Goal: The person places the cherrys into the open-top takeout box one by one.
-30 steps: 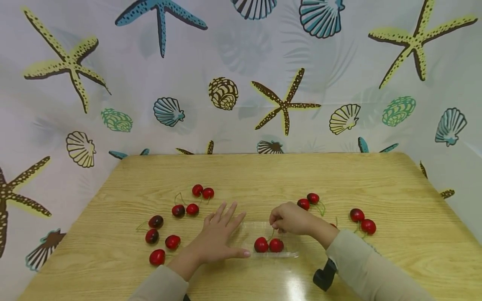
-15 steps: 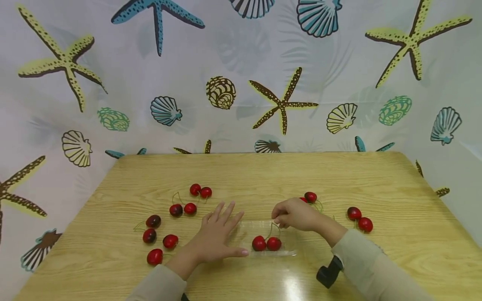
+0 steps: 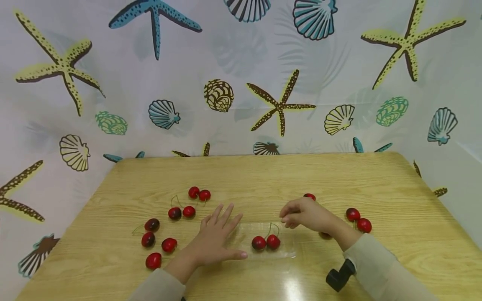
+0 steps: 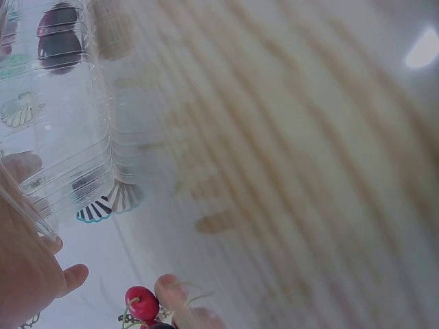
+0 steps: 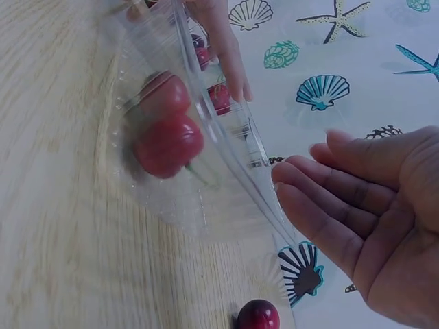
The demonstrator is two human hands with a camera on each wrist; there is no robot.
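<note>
A clear plastic tray (image 3: 288, 250) lies on the wooden table (image 3: 263, 175) near its front. Two red cherries (image 3: 265, 242) joined by stems lie in it, and they show through the tray wall (image 5: 206, 171) as cherries (image 5: 168, 140) in the right wrist view. My left hand (image 3: 226, 234) rests flat on the table, fingers spread, its fingertips against the tray's left end. My right hand (image 3: 288, 219) hovers just above the tray's right end, fingers relaxed and empty; its open palm (image 5: 363, 212) faces the tray.
Several loose cherries lie left of my left hand, among them a pair (image 3: 199, 194) and a dark one (image 3: 152, 225). More cherries (image 3: 358, 220) lie to the right, one (image 3: 309, 195) behind my right hand. A seashell-print curtain (image 3: 241, 83) surrounds the table.
My right hand has let go of the cherry stems and drawn up and to the right. The cherry pair now lies in the tray. My left hand has stayed put.
</note>
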